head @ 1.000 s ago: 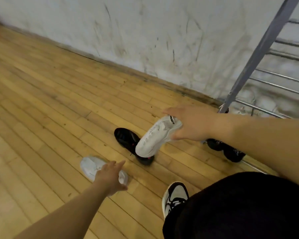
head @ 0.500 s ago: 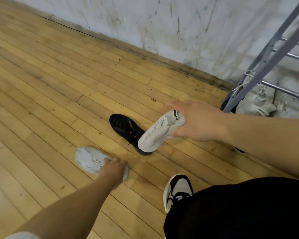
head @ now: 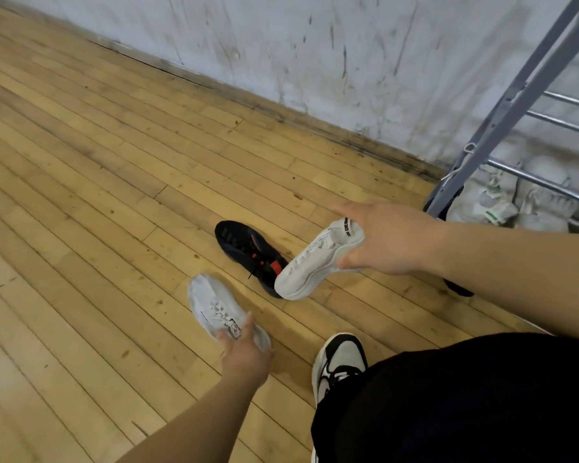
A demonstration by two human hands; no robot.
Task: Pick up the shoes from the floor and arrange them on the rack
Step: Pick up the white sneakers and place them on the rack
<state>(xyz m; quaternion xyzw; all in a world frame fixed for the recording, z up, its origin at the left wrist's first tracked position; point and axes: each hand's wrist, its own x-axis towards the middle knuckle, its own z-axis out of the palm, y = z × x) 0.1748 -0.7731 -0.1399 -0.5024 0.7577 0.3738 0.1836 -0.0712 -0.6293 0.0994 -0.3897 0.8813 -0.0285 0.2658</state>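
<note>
My right hand (head: pixel 386 237) grips a white sneaker (head: pixel 313 262) by its heel, toe hanging down above the floor. My left hand (head: pixel 244 354) closes on the heel end of a second white sneaker (head: pixel 214 305), which lies on the wooden floor. A black shoe with red accents (head: pixel 248 250) lies on the floor between the two, partly hidden by the held sneaker. The grey metal shoe rack (head: pixel 515 98) stands at the right against the wall, with white shoes (head: pixel 512 202) on its low shelf.
My own foot in a black-and-white sneaker (head: pixel 338 362) stands at the bottom centre beside my black-clad leg. Another dark shoe (head: pixel 458 289) shows under my right forearm near the rack's foot. A scuffed white wall (head: pixel 315 45) runs along the floor's far edge.
My left hand has come down onto the heel of the white sneaker on the floor and closed on it. The right hand has kept its sneaker, drifting slightly right.
</note>
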